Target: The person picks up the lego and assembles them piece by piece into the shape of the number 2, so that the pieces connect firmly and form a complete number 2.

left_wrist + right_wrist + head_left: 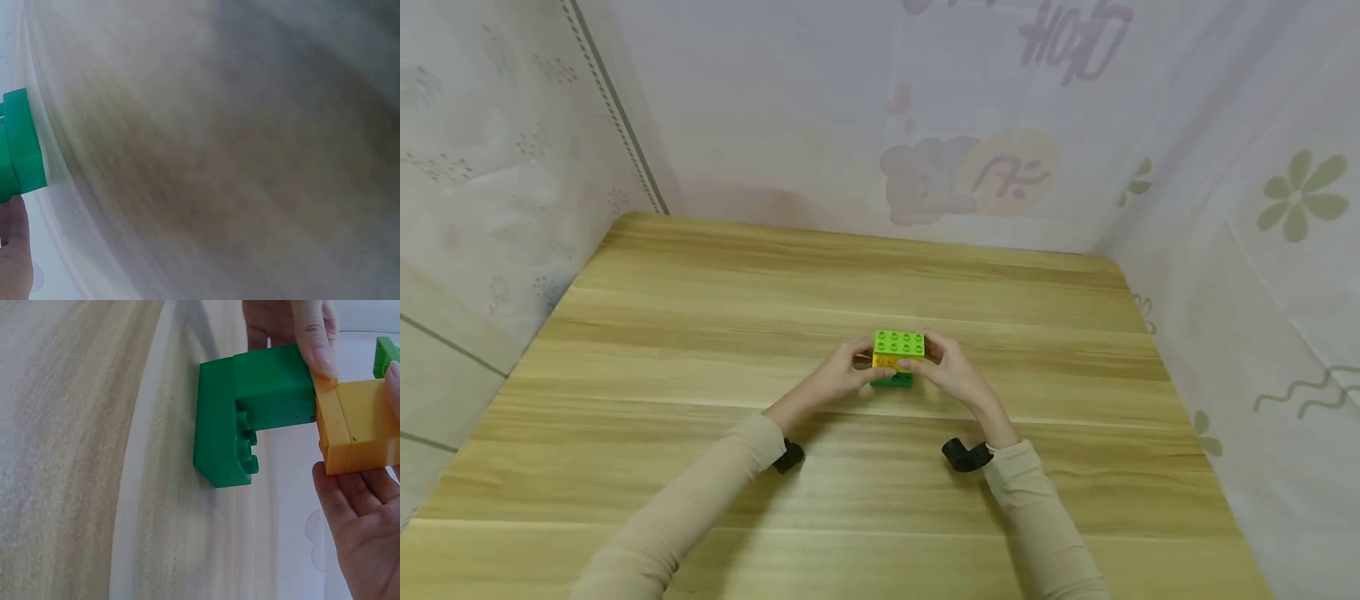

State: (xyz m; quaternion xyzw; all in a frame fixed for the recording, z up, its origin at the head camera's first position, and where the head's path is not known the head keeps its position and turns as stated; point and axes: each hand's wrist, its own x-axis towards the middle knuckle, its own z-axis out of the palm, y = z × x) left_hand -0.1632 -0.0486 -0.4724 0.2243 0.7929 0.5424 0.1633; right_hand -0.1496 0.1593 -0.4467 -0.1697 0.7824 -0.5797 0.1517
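Observation:
A small stack of toy building bricks stands on the table, gripped from both sides. On top sits a light green brick [899, 342] with studs facing up. Below it come yellow-orange bricks [369, 425], then dark green bricks [215, 425], the lowest one jutting out with bare studs. My left hand [842, 371] holds the stack from the left, its thumb near the join of orange and dark green. From the right, my right hand [951, 367] holds the yellow-orange part, thumb in front, fingers along its side. The left wrist view catches only a dark green brick [25, 144] and fingertips.
A wood-grain table [737, 283] spreads around the stack. Printed cloth hangs behind it [820, 125] and along both sides. Black wrist cameras sit on both wrists, close above the tabletop.

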